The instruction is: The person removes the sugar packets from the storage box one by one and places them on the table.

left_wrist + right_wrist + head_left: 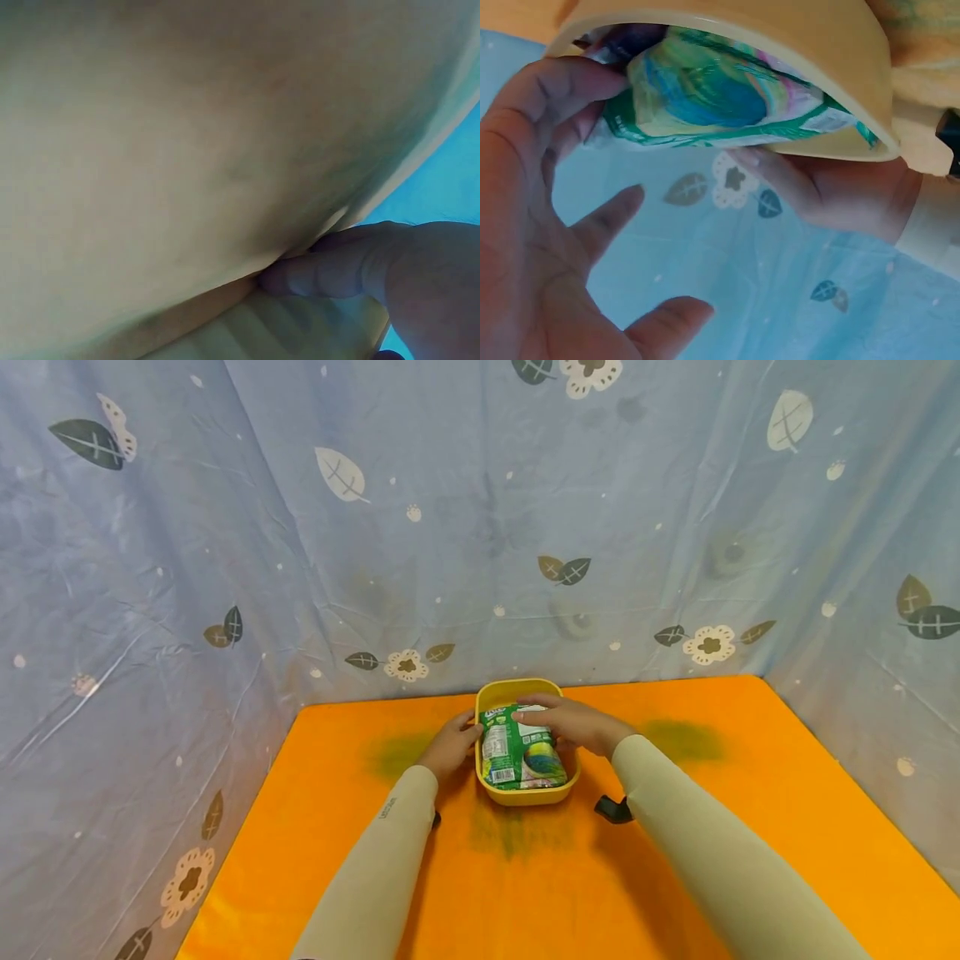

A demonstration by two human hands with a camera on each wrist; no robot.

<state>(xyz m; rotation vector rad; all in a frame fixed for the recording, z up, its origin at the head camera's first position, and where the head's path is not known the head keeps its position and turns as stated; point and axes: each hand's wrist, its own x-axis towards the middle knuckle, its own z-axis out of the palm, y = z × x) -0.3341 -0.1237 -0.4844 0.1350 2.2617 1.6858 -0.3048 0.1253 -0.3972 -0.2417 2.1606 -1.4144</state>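
Note:
A yellow plastic basin [525,797] stands on the orange tabletop, near its back edge. Inside it lies a green printed snack packet [517,752], its shiny wrapper reaching up to the rim. My left hand [452,743] grips the basin's left side, thumb at the rim and the other fingers mostly hidden. My right hand [573,722] reaches over the basin's right side. In the right wrist view its index and middle fingers touch the packet's edge, while the other fingers and thumb spread apart. The left wrist view is mostly filled by a blurred pale surface beside the fingers [322,270].
An orange cloth [337,860] covers the table, with dull green patches on it. Pale blue curtain [450,527] with leaf and flower prints closes off the back and both sides. A small black piece [615,810] shows beside the right sleeve.

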